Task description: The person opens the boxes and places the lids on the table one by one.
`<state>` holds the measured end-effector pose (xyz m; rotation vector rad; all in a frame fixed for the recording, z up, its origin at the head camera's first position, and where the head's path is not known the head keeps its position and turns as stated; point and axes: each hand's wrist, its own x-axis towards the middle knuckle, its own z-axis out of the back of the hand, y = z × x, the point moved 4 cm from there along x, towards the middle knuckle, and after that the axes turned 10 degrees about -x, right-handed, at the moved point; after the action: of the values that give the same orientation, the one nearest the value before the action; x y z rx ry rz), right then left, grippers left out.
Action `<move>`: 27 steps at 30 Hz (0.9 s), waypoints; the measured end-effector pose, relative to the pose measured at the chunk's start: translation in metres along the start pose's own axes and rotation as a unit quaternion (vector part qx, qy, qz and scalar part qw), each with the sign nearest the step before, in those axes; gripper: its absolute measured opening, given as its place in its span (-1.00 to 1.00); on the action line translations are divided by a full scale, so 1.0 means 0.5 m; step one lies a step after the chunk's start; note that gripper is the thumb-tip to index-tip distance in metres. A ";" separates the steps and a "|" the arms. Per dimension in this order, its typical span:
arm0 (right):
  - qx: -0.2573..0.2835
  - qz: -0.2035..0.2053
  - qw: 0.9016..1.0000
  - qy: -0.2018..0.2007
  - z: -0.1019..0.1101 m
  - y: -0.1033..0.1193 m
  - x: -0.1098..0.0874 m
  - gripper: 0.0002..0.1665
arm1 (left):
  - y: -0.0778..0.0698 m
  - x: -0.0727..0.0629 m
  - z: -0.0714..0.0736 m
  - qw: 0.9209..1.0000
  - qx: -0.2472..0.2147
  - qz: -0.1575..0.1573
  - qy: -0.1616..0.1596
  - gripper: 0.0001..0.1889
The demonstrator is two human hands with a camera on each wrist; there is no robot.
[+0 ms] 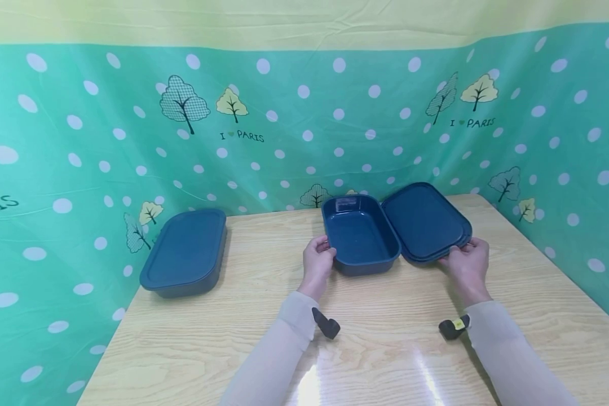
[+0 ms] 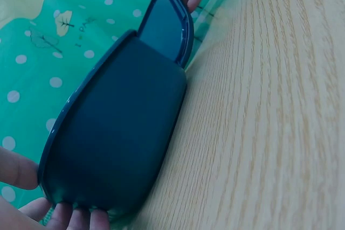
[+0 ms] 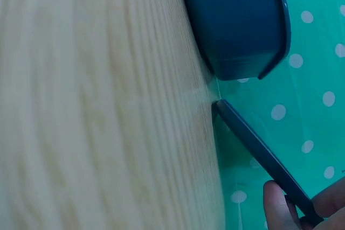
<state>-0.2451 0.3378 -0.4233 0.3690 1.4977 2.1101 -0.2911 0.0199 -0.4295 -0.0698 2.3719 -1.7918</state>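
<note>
An uncovered dark blue rectangular food container (image 1: pixel 360 239) stands on the table. My left hand (image 1: pixel 318 265) grips its near left side, the thumb (image 2: pixel 19 168) at the rim and several fingers against the wall. To the container's right is a dark blue flat lid (image 1: pixel 421 220). My right hand (image 1: pixel 468 264) pinches the lid's near right edge between thumb and fingers. In the right wrist view the lid (image 3: pixel 264 152) is seen edge-on and tilted, its held side raised off the table and its low edge close to the container (image 3: pixel 237 20).
A second dark blue container (image 1: pixel 185 254) with its lid on stands at the left of the wooden table (image 1: pixel 264 316). Behind and along the sides hangs a green polka-dot cloth (image 1: pixel 284 101). A dark strap device sits on each wrist.
</note>
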 end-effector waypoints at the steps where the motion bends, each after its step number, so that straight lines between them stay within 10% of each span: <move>1: 0.001 0.001 1.000 0.000 0.001 -0.001 0.001 -0.36 | 0.000 0.000 0.000 1.000 0.000 0.000 0.000 -0.56; 27: 0.027 -0.052 0.997 0.054 0.009 -0.019 0.023 -0.26 | -0.001 -0.001 0.000 1.000 0.007 -0.001 -0.004 -0.56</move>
<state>-0.2500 0.3499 -0.4313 0.1937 1.6029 2.0389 -0.2907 0.0200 -0.4291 -0.0758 2.3554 -1.8047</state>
